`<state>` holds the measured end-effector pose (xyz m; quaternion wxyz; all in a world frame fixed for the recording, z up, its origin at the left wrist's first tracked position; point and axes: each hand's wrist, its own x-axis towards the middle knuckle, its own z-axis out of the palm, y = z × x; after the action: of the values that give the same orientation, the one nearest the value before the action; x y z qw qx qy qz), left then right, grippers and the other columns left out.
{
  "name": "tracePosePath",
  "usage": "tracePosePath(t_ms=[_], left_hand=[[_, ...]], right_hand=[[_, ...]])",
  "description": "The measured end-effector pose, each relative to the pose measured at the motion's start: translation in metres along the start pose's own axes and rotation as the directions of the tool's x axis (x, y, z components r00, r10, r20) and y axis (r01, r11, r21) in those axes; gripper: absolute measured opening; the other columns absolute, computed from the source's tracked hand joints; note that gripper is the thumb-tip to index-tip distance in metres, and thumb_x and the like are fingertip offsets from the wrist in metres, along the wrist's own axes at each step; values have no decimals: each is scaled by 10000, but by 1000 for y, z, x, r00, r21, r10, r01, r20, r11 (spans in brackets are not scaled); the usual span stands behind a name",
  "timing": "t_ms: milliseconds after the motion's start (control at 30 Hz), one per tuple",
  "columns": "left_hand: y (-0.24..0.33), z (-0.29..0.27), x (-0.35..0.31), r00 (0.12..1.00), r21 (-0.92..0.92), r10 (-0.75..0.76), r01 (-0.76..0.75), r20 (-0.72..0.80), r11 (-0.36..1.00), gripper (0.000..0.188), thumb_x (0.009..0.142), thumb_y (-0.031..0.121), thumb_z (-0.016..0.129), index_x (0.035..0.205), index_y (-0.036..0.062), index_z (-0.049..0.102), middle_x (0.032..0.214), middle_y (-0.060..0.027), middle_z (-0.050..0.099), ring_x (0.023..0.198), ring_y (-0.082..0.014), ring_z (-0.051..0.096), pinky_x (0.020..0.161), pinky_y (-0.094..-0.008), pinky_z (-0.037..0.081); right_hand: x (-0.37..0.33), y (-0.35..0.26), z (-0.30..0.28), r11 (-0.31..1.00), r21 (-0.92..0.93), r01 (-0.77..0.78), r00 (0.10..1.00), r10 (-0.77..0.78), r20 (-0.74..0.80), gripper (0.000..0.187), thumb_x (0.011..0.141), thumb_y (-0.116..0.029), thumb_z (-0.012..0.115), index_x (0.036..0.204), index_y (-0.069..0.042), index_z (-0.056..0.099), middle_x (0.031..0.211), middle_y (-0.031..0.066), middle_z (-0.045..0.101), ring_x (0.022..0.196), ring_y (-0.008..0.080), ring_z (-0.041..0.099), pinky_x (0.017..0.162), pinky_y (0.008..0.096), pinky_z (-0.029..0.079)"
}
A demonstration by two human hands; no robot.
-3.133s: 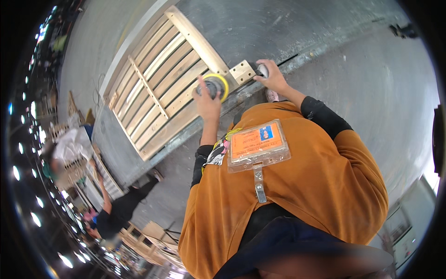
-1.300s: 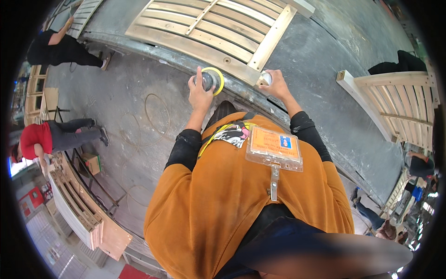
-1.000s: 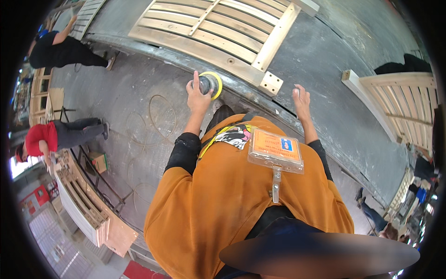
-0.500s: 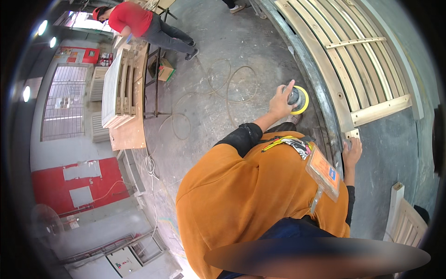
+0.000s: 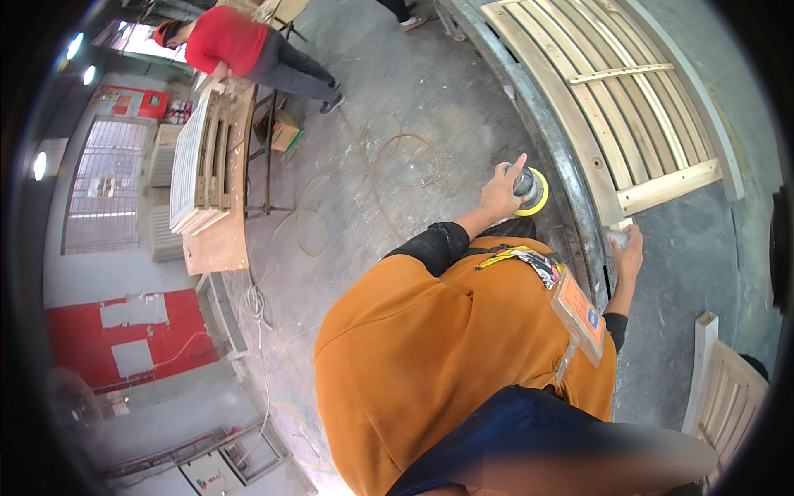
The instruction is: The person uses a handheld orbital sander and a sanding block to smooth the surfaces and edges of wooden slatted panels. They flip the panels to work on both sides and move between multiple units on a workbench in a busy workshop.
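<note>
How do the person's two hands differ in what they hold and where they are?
The left hand grips a round sander with a yellow pad, held off the bench; the right hand holds a small pale object by the bench edge. The left forefinger sticks out; the right fingers curl. Both are bare.

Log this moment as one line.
left hand: on yellow-pad sander | right hand: shut on small grey object | slatted wooden frame on bench

Orange rectangular badge on chest; cardboard box on floor.
</note>
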<state>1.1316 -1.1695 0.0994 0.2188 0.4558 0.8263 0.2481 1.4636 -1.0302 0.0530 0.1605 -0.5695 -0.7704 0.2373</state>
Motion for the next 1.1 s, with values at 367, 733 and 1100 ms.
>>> tracePosePath(t_ms=[367, 733, 1100], left_hand=[[95, 50, 65, 869, 219, 480, -495, 123, 841, 840, 769, 242, 765, 1456, 455, 333, 1338, -250, 396, 1026, -417, 595, 796, -474, 530], [92, 64, 176, 966, 361, 214, -253, 145, 897, 783, 804, 367, 732, 1443, 525, 307, 1412, -259, 335, 1107, -445, 588, 918, -508, 501], [76, 48, 193, 939, 403, 269, -336, 215, 851, 741, 822, 349, 713, 1437, 512, 331, 1380, -299, 333, 1039, -431, 624, 890, -479, 517]], right_hand=[[-217, 74, -83, -68, 974, -218, 709, 675, 205, 757, 899, -659, 522, 1475, -206, 333, 1095, 58, 465, 788, 144, 514, 608, 278, 440], [-227, 8, -39, -443, 889, -113, 756, 542, 367, 520, 929, -252, 563, 1406, -102, 422, 1038, 82, 601, 782, 140, 553, 562, 259, 451], [-113, -24, -37, 530, 716, -455, 778, 627, 30, 445, 938, -228, 543, 1366, -108, 513, 1208, 91, 584, 1084, 171, 532, 885, 350, 460]])
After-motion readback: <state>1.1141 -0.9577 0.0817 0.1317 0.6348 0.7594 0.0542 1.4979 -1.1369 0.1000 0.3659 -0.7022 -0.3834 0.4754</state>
